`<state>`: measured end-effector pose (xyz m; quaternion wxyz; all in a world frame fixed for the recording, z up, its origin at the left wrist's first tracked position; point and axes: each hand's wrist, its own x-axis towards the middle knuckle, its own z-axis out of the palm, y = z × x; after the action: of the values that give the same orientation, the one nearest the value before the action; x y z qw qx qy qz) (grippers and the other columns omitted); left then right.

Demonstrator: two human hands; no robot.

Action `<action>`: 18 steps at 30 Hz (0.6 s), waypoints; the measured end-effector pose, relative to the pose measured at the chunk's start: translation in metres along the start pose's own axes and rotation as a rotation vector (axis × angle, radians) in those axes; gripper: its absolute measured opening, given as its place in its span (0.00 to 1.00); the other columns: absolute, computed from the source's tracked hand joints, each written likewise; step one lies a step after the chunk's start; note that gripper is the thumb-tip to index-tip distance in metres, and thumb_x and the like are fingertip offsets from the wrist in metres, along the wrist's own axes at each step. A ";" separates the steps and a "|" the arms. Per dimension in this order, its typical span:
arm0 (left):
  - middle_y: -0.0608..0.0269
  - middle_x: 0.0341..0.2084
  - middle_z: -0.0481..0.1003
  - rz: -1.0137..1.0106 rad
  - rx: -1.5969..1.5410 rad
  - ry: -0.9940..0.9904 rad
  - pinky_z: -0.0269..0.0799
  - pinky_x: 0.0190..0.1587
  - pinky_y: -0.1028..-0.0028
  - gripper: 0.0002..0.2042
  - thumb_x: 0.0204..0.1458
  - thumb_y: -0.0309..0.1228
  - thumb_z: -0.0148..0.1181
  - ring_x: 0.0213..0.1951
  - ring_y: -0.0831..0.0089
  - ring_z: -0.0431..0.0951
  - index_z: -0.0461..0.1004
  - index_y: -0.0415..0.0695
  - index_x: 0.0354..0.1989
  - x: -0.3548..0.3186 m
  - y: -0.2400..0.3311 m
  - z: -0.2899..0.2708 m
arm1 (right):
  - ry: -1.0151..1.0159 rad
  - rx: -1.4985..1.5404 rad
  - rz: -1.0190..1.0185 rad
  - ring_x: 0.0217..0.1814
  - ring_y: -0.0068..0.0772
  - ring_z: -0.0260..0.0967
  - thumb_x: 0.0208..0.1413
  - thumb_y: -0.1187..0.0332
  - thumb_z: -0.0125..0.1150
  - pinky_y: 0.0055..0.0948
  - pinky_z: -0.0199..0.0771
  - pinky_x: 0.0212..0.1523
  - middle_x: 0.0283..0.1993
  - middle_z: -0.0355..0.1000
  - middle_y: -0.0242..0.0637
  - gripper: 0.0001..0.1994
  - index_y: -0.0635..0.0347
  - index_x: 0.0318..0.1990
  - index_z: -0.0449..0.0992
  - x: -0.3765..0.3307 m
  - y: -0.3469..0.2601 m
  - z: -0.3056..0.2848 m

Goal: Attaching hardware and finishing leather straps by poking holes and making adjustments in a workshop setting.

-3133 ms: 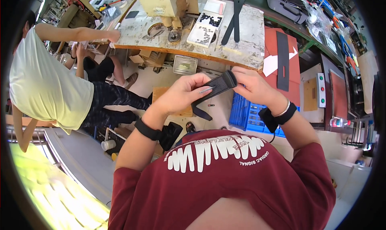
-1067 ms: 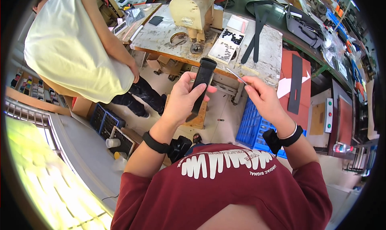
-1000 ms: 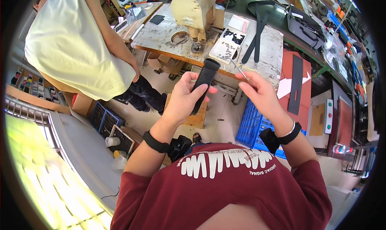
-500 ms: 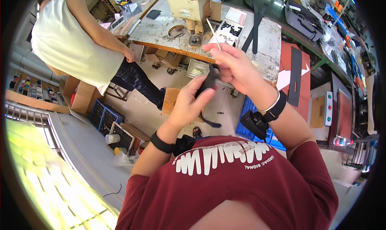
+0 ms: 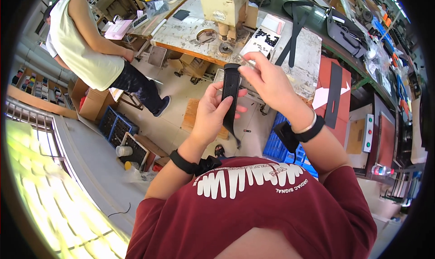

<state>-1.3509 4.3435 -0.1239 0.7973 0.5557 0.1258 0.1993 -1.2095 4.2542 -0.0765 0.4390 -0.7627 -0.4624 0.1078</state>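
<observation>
A black leather strap stands upright in front of me, its top end folded over and its lower end hanging down in a narrow tail. My left hand is closed around its middle, thumb across the front and fingers behind. At the strap's top end, my right hand has its fingers curled and its thumb close against the edge. What sits between those right fingers, if anything, is hidden.
Beyond my hands stands a worktable with a cream sewing machine, a white tray of small black pieces and crossed black straps. A person in a pale sleeveless top stands left. Blue crates are below right.
The strap has turned upright and its front now faces me. The thin white stick in my right fingers no longer shows. The person at left has shifted, and the view has turned slightly.
</observation>
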 end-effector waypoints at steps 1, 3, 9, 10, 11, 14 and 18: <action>0.48 0.42 0.70 0.001 0.017 0.038 0.73 0.32 0.79 0.16 0.53 0.21 0.42 0.33 0.70 0.76 0.52 0.38 0.51 -0.001 0.001 0.001 | 0.035 0.036 -0.089 0.25 0.46 0.67 0.51 0.65 0.51 0.36 0.65 0.27 0.22 0.68 0.43 0.13 0.55 0.45 0.66 -0.007 0.000 -0.001; 0.49 0.42 0.70 -0.003 0.038 0.063 0.72 0.31 0.79 0.16 0.53 0.21 0.42 0.33 0.70 0.76 0.53 0.38 0.51 0.000 0.002 -0.001 | 0.071 -0.071 -0.272 0.24 0.44 0.66 0.50 0.67 0.51 0.36 0.65 0.26 0.23 0.68 0.40 0.14 0.53 0.46 0.67 -0.018 0.013 -0.009; 0.55 0.42 0.70 -0.045 0.087 0.105 0.71 0.29 0.81 0.15 0.52 0.19 0.42 0.33 0.73 0.75 0.56 0.38 0.50 0.003 0.001 -0.002 | -0.056 -0.532 -0.371 0.20 0.36 0.64 0.44 0.73 0.54 0.31 0.65 0.20 0.20 0.62 0.33 0.19 0.47 0.46 0.70 -0.047 0.009 -0.025; 0.58 0.41 0.71 -0.060 0.092 0.115 0.71 0.28 0.82 0.15 0.52 0.19 0.42 0.33 0.76 0.75 0.57 0.38 0.49 0.005 0.000 0.000 | -0.043 -0.567 -0.385 0.19 0.33 0.64 0.43 0.74 0.55 0.28 0.64 0.19 0.17 0.61 0.32 0.18 0.46 0.45 0.72 -0.047 0.008 -0.023; 0.58 0.41 0.71 -0.066 0.092 0.103 0.71 0.28 0.82 0.15 0.52 0.19 0.42 0.33 0.76 0.75 0.57 0.38 0.49 0.006 -0.001 0.002 | -0.038 -0.571 -0.373 0.19 0.33 0.64 0.43 0.74 0.55 0.28 0.64 0.19 0.17 0.61 0.32 0.18 0.46 0.45 0.72 -0.047 0.009 -0.023; 0.59 0.37 0.72 -0.051 0.167 0.126 0.70 0.26 0.83 0.13 0.51 0.19 0.43 0.31 0.77 0.75 0.60 0.37 0.46 0.006 -0.005 0.005 | -0.031 -0.668 -0.407 0.18 0.30 0.63 0.42 0.73 0.54 0.27 0.62 0.16 0.17 0.59 0.30 0.18 0.47 0.45 0.72 -0.053 0.011 -0.023; 0.61 0.29 0.75 -0.022 0.399 0.193 0.68 0.21 0.82 0.08 0.50 0.20 0.47 0.23 0.78 0.76 0.66 0.35 0.39 0.006 -0.018 0.008 | -0.006 -0.810 -0.597 0.16 0.25 0.62 0.39 0.69 0.50 0.26 0.60 0.14 0.20 0.59 0.29 0.19 0.55 0.45 0.70 -0.060 0.017 -0.012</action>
<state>-1.3388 4.3341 -0.1373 0.6579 0.6795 0.2445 0.2138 -1.2256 4.1967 -0.0968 0.1181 -0.7059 -0.6665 -0.2085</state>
